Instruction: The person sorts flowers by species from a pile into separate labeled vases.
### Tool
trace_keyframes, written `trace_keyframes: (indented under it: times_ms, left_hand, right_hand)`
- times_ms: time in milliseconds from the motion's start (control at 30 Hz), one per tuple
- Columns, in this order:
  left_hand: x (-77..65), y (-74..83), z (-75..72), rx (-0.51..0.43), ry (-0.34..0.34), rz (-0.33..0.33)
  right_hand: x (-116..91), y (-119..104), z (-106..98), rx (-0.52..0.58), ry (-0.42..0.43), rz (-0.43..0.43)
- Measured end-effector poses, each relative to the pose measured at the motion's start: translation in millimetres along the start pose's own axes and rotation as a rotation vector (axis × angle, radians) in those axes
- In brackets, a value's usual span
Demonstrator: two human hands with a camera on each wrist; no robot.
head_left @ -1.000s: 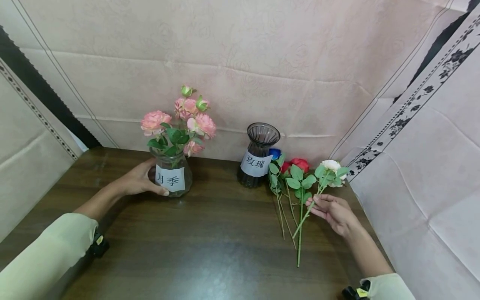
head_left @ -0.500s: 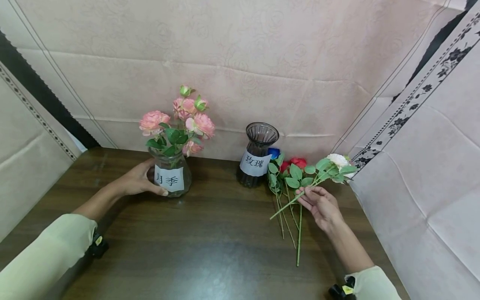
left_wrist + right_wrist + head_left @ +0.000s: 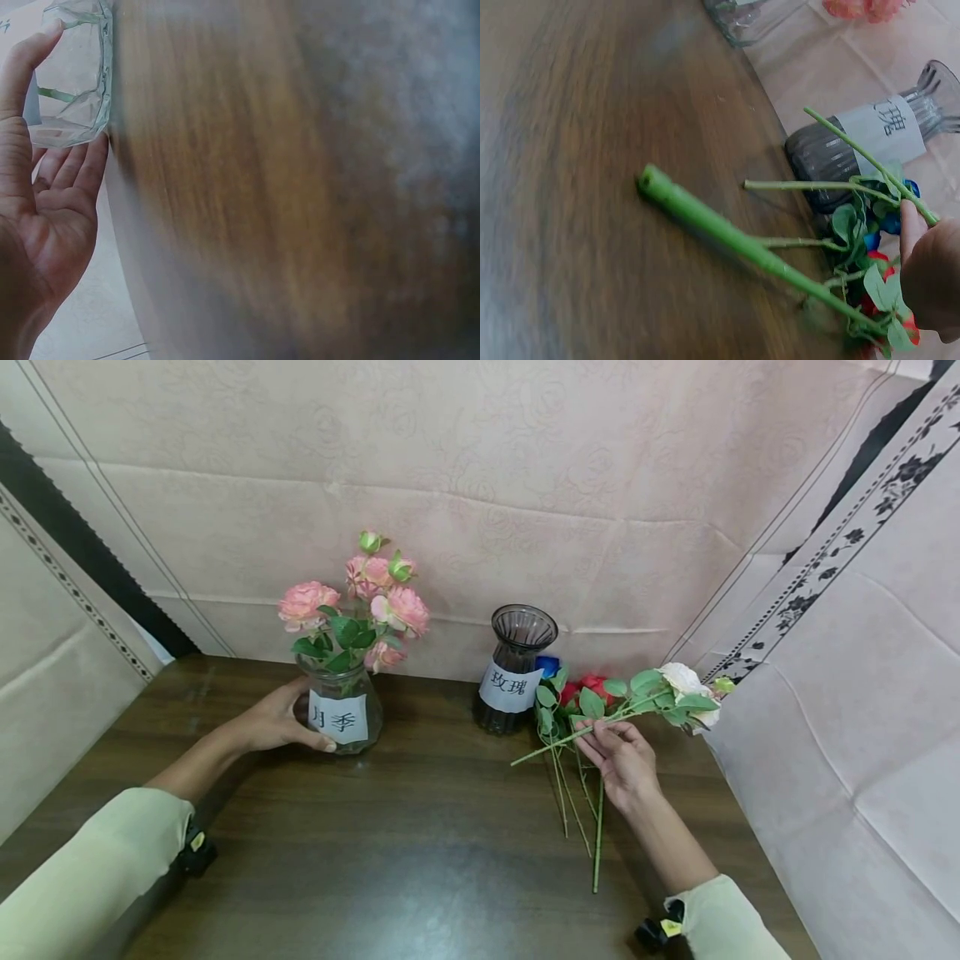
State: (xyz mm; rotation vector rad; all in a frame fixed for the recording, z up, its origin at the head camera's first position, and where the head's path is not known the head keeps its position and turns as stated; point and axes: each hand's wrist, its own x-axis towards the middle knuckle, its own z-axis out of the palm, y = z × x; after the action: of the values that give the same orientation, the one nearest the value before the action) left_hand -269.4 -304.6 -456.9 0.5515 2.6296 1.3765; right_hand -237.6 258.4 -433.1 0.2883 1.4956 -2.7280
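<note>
On the left of the head view, my left hand holds a clear glass vase with a white paper label, thumb across its front. Pink flowers with green leaves stand in that vase. The left wrist view shows my fingers behind the glass. My right hand pinches the green stem of a white rose, lifted and slanting, bloom to the right and stem end to the lower left. Left of it stands a dark glass vase with a labelled front; no flowers show in it.
Red roses and a blue rose lie beside the dark vase, stems pointing toward the near edge. Pale patterned cloth hangs behind and on both sides of the brown wooden table.
My right hand has moved left with the white rose, and the stem has swung from steep to nearly level, its end nearer the dark vase. The left hand has stayed on the clear vase.
</note>
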Motion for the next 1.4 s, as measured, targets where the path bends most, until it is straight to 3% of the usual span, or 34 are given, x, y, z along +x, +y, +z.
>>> trace_keyframes:
  times_ms: [400,967,1400]
  left_hand:
    - [0.2,0.5,-0.4,0.019,0.005,0.002]
    - [-0.5,0.8,0.3,0.010,0.003,0.002]
    - [-2.1,2.5,1.1,0.000,0.005,-0.001]
  right_hand:
    - [2.2,12.6,29.9,0.064,0.048,-0.126]
    - [-3.4,20.8,68.4,0.127,0.002,-0.234]
    - [-8.0,22.3,104.5,0.092,-0.067,-0.333]
